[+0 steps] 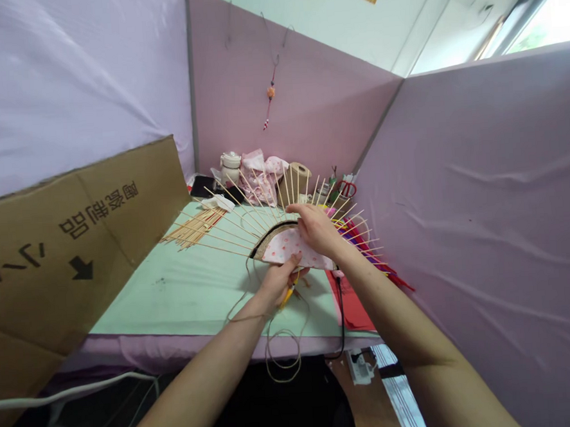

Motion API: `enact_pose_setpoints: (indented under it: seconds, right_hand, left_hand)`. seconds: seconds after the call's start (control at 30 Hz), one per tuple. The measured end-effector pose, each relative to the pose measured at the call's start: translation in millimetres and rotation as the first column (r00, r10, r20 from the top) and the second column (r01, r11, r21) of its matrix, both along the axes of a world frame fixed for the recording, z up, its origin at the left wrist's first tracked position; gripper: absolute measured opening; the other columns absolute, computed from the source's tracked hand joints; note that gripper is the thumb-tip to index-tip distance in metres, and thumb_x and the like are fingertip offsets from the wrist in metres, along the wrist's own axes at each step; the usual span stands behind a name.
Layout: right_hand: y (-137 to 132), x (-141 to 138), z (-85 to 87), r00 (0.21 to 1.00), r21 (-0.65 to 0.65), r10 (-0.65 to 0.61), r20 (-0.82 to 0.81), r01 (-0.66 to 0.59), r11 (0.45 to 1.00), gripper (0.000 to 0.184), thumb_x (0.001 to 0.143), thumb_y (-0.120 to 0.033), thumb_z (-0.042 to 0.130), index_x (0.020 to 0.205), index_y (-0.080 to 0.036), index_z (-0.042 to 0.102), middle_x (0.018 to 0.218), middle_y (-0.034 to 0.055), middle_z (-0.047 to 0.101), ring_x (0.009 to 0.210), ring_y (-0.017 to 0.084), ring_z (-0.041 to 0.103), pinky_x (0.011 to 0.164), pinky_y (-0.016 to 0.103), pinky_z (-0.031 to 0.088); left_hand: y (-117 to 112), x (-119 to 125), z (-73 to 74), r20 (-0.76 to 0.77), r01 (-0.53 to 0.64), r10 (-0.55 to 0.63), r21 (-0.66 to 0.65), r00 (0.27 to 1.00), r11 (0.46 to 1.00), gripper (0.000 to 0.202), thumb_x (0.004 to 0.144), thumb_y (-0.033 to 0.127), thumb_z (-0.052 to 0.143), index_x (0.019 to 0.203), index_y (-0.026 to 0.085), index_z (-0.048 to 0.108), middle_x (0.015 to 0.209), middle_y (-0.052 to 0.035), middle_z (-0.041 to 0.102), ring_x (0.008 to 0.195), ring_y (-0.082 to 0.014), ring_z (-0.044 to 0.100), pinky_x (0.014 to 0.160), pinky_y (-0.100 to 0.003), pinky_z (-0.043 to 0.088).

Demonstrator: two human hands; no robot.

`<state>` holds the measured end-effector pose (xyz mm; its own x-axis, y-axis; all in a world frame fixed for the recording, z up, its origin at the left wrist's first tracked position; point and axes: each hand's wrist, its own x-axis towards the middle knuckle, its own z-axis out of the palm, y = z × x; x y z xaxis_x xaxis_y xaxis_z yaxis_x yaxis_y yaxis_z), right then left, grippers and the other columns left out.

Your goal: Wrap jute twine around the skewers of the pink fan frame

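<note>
A half-round fan-shaped piece covered in pink dotted cloth, with a dark curved band, is held above the table. Thin wooden sticks spread out from its curved edge. My left hand grips its lower straight edge, thumb on the cloth and the other fingers underneath. My right hand lies over the upper right part, at the band and stick bases; its fingers are bent, and what they pinch is hidden. A loose beige string loops below the left hand, near a small yellow object I cannot identify.
Loose sticks lie at the table's left. Behind stand a white bottle, pink cloth, a twine roll and red-handled scissors. Colourful strands and red sheets lie right. A cardboard panel leans left.
</note>
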<state>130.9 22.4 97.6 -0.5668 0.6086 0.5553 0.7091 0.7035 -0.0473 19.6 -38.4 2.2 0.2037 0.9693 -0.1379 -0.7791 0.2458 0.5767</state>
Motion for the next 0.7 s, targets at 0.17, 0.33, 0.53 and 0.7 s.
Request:
enact_pose_setpoints:
  seconds: [0.17, 0.33, 0.53, 0.7]
  right_hand:
    - [-4.2, -10.6, -3.3, 0.998, -0.095, 0.043, 0.053, -0.038, 0.995, 0.043, 0.086, -0.004, 0.039, 0.123, -0.018, 0.054, 0.111, 0.0068, 0.071, 0.106, 0.022, 0.061, 0.096, 0.040, 0.042]
    - [-3.4, -12.2, -2.2, 0.991, -0.062, 0.024, 0.129, -0.016, 0.998, 0.040, 0.087, -0.004, 0.040, 0.122, -0.016, 0.055, 0.111, 0.0089, 0.070, 0.106, 0.023, 0.060, 0.094, 0.038, 0.042]
    - [-10.9, -17.2, -2.8, 0.936, 0.044, 0.027, 0.350, -0.046, 0.998, 0.031, 0.092, -0.013, 0.046, 0.121, -0.016, 0.056, 0.111, 0.0139, 0.068, 0.104, 0.027, 0.058, 0.093, 0.042, 0.041]
    - [-17.5, -14.6, -5.1, 0.960, -0.023, 0.046, 0.278, -0.042, 0.999, 0.036, 0.091, -0.013, 0.046, 0.127, -0.016, 0.053, 0.115, 0.0150, 0.066, 0.107, 0.026, 0.060, 0.094, 0.042, 0.044]
  left_hand:
    - [1.2, 1.2, -4.3, 0.017, -0.012, 0.011, 0.003, 1.000, 1.000, 0.051, 0.068, 0.014, 0.080, 0.116, 0.020, 0.063, 0.112, -0.0076, 0.070, 0.091, -0.0194, 0.069, 0.087, -0.040, 0.058]
    - [1.6, 1.9, -7.4, 0.009, 0.005, -0.006, 0.036, 1.000, 0.999, 0.056, 0.067, 0.016, 0.081, 0.119, 0.022, 0.062, 0.120, -0.0079, 0.067, 0.094, -0.0196, 0.069, 0.089, -0.041, 0.058]
    - [-1.7, 1.8, -5.8, -0.005, 0.005, -0.005, 0.063, 1.000, 0.998, 0.052, 0.067, 0.015, 0.081, 0.115, 0.022, 0.064, 0.122, -0.0083, 0.066, 0.098, -0.0215, 0.067, 0.089, -0.042, 0.057]
    - [-1.5, 0.1, -2.2, -0.011, -0.016, 0.017, 0.059, 1.000, 0.998, 0.052, 0.066, 0.017, 0.081, 0.115, 0.023, 0.064, 0.122, -0.0079, 0.066, 0.098, -0.0221, 0.067, 0.089, -0.043, 0.056]
